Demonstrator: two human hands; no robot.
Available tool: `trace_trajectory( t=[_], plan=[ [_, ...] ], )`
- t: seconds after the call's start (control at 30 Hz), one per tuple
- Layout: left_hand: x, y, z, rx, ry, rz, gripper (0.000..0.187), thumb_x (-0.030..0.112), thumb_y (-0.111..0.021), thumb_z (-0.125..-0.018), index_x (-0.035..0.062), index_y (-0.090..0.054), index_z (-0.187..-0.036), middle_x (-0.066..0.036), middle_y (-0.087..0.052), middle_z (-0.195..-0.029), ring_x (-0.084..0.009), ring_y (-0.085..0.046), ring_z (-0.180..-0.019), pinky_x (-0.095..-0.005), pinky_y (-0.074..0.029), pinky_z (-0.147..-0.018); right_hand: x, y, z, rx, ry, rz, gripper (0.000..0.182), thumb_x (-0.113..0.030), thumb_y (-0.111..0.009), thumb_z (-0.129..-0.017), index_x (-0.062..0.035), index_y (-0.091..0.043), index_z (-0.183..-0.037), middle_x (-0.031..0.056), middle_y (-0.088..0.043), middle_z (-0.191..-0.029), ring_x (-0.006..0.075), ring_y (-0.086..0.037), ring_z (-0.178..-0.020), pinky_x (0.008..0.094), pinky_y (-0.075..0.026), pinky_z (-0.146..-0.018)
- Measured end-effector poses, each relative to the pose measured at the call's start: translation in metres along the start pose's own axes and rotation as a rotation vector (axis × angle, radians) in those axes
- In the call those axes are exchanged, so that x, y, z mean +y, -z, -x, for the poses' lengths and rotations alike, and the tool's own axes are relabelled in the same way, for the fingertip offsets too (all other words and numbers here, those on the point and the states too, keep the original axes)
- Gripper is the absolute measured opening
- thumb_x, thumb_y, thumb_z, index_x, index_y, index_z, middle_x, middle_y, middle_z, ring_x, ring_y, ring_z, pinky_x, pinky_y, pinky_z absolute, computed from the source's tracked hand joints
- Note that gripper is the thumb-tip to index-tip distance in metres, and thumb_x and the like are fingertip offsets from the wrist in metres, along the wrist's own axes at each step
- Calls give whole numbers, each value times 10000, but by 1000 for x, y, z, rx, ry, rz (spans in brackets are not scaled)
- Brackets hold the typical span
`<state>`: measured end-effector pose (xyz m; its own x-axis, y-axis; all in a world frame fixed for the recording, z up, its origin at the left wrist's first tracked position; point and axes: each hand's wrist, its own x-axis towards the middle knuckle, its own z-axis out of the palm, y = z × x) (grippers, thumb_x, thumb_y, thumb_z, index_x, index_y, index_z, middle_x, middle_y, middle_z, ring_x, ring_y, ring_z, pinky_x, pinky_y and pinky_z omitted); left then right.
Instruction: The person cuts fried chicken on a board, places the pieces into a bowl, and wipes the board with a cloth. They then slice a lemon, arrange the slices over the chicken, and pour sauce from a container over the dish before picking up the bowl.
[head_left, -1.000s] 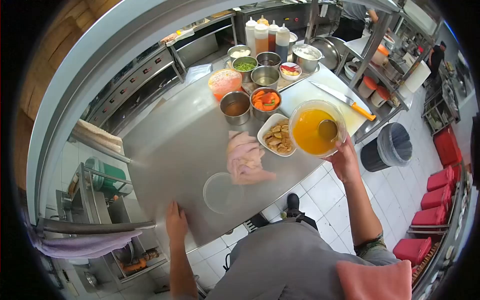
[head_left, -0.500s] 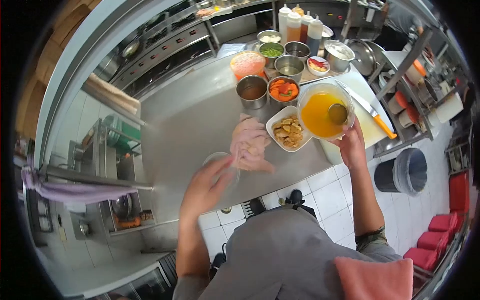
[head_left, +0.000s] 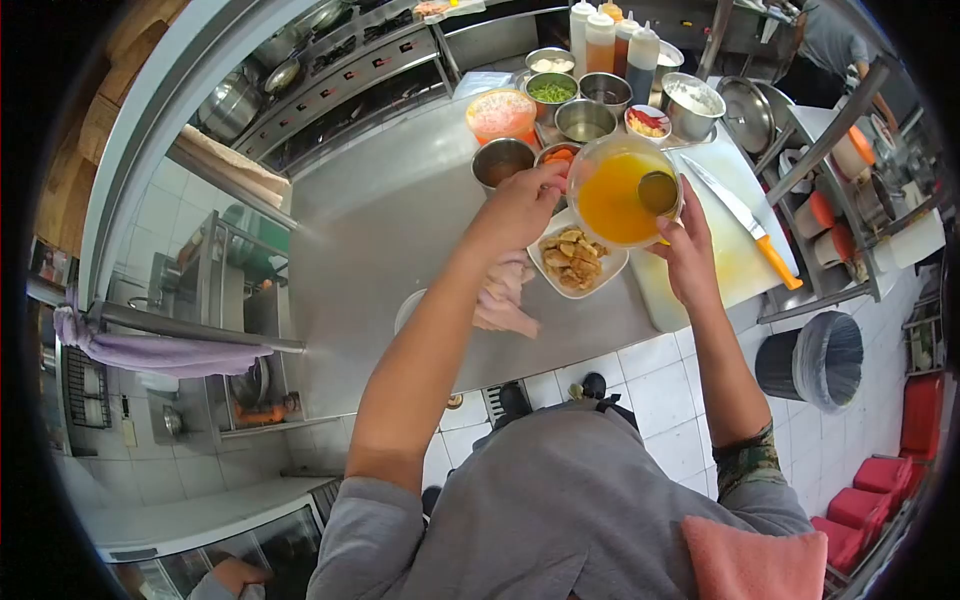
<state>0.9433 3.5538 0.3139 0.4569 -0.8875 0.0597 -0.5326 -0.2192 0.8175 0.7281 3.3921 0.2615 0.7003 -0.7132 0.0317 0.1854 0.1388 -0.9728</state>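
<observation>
A clear round tub of orange-yellow liquid (head_left: 615, 198) is tilted in my right hand (head_left: 690, 245), whose fingers wrap its lower right side. A small round metallic piece (head_left: 657, 192) shows inside the tub. My left hand (head_left: 517, 212) reaches to the tub's left side, fingertips drawn together at the rim; what they hold, if anything, is hidden. Just below the tub stands a white square dish of browned pieces (head_left: 572, 262). Pale raw meat (head_left: 507, 300) lies on the steel table (head_left: 370, 230), partly behind my left forearm. A clear round lid or bowl (head_left: 408, 308) shows beside that forearm.
Metal pots (head_left: 586, 122), an orange tub (head_left: 500, 115) and squeeze bottles (head_left: 600, 45) stand at the back. A knife (head_left: 730, 205) with an orange handle lies on the white cutting board (head_left: 700, 285). Another person (head_left: 840, 45) stands at upper right.
My left hand has moved up and right, from over the clear round piece near the meat to the tub's left side. The tub has shifted slightly up and left in my right hand.
</observation>
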Motion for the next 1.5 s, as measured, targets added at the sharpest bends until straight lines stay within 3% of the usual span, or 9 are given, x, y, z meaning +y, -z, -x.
trace_trajectory(
  t=[0.47,0.97,1.07,1.17,1.27,1.37,1.47,1.5],
  plan=[
    [-22,-8,-5,34,-63,47,357,68,-550,-1020,-9,-603,-1365,-143,-739,-1211,-200,-698,-1085,-317,-522,-959,-8,-2,2,-28,-19,49,796,-163,-628,-955,-137,-245,-1653,146,-489,-1454,239,-620,-1228,380,-599,-898],
    [-19,-11,-24,14,-101,-32,350,105,-536,-1033,45,-632,-1364,-134,-739,-1116,-214,-691,-1007,-319,-519,-921,-8,1,-3,18,8,99,783,-171,-622,-966,-137,-248,-1653,107,-533,-1348,214,-635,-1173,372,-600,-878],
    [-20,-17,-30,42,-105,74,324,143,-555,-1008,63,-670,-1300,-196,-730,-1143,-352,-705,-1051,-409,-540,-903,-9,1,-5,26,7,98,788,-176,-629,-967,-129,-245,-1653,107,-534,-1341,216,-635,-1170,367,-602,-867],
    [-28,-22,-38,55,-118,34,320,150,-559,-1007,56,-669,-1293,-195,-725,-1166,-359,-702,-1058,-409,-540,-913,-13,0,-5,29,-16,158,781,-207,-603,-960,-115,-243,-1647,173,-464,-1521,304,-554,-1341,434,-600,-928],
    [-27,-26,-41,94,-89,9,313,149,-558,-1006,66,-672,-1285,-195,-723,-1168,-363,-699,-1062,-414,-539,-911,-9,4,-9,33,-8,155,780,-203,-601,-961,-121,-241,-1648,175,-469,-1515,301,-558,-1336,427,-598,-927],
    [-30,-31,-46,117,-85,23,271,141,-557,-1000,47,-682,-1221,-190,-727,-1127,-357,-701,-1046,-412,-539,-897,-9,7,-12,46,3,171,782,-193,-600,-959,-128,-243,-1651,167,-491,-1480,290,-576,-1307,414,-599,-916],
    [-24,-29,-48,73,-122,35,225,118,-550,-994,23,-683,-1148,-183,-722,-1104,-337,-702,-1026,-396,-537,-892,-6,11,-16,62,23,143,808,-198,-661,-965,-114,-242,-1652,80,-541,-1255,203,-633,-1153,350,-605,-836],
    [-22,-29,-49,69,-122,37,212,110,-547,-993,17,-678,-1132,-180,-719,-1104,-330,-701,-1021,-390,-535,-893,-8,11,-16,66,18,159,798,-189,-641,-962,-123,-246,-1652,104,-536,-1303,225,-625,-1182,363,-605,-851]
  ],
)
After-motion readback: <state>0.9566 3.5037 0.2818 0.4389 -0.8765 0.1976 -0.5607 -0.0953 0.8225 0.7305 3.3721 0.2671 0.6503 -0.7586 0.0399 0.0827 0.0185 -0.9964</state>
